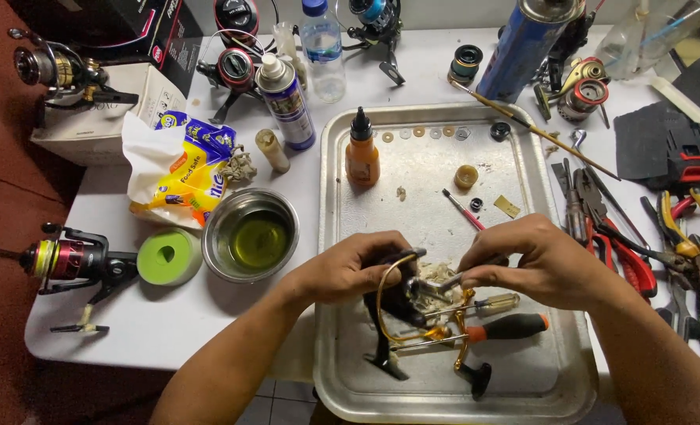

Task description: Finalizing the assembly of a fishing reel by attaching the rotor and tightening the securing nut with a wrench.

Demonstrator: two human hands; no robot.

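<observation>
The black-and-gold fishing reel (413, 311) sits low in the centre of the frame over the metal tray (523, 393), its handle pointing down toward you. Your left hand (350, 271) is clenched around the reel's body from the left. Your right hand (543, 264) pinches a thin tool (464, 275) that runs right to left into the reel, with two screwdrivers (491, 319) just beneath.

Single head cam, looks steeply down and forward over a white table (169, 315). Close range: metal tray (413, 393) fills centre-near, both forearms enter from the near edge. Table's far edge runs along the frame top. No second view.
</observation>
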